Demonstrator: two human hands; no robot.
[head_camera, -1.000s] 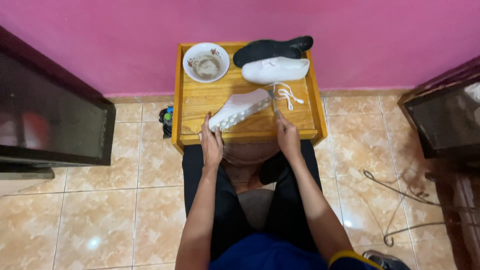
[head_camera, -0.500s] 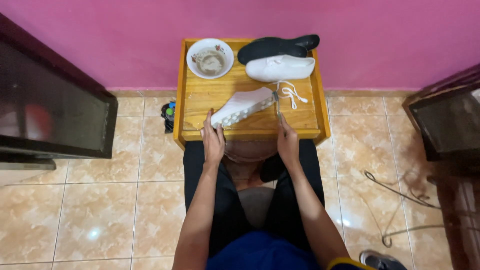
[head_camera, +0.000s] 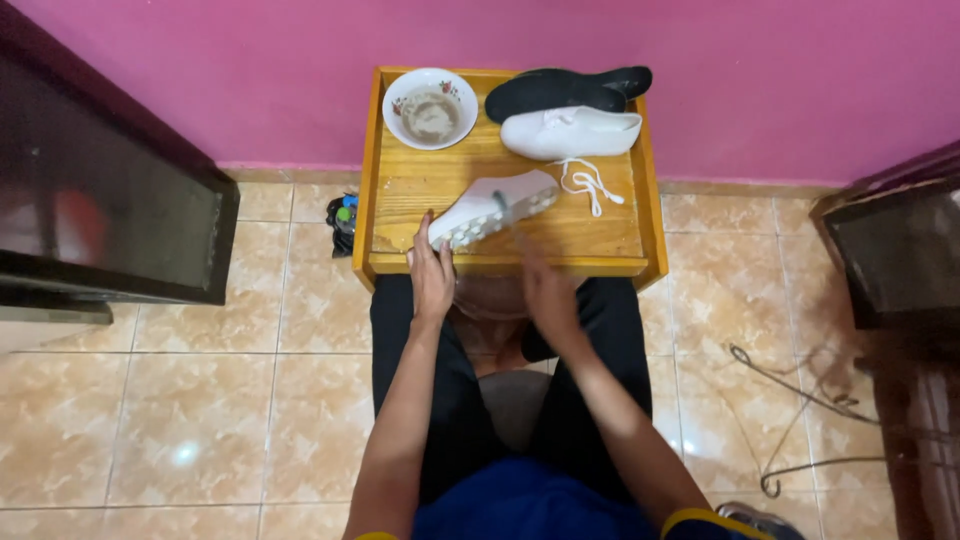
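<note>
Scrubbing a white sneaker on the wooden worktop.
L hand grip clamped on sneaker heel; R hand grip closed on brush, blurred.

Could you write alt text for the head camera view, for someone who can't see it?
Seen from above, a seated person's left hand steadies a white shoe lying sole-up on a wooden tray table, while the right hand works a blurred tool over the sole. A second white shoe, black insoles and a bowl sit behind, against a pink wall.

Right hand is off the table's front edge now and blurring a brush across the studded shoe, where before it just rested near the laces.
</note>
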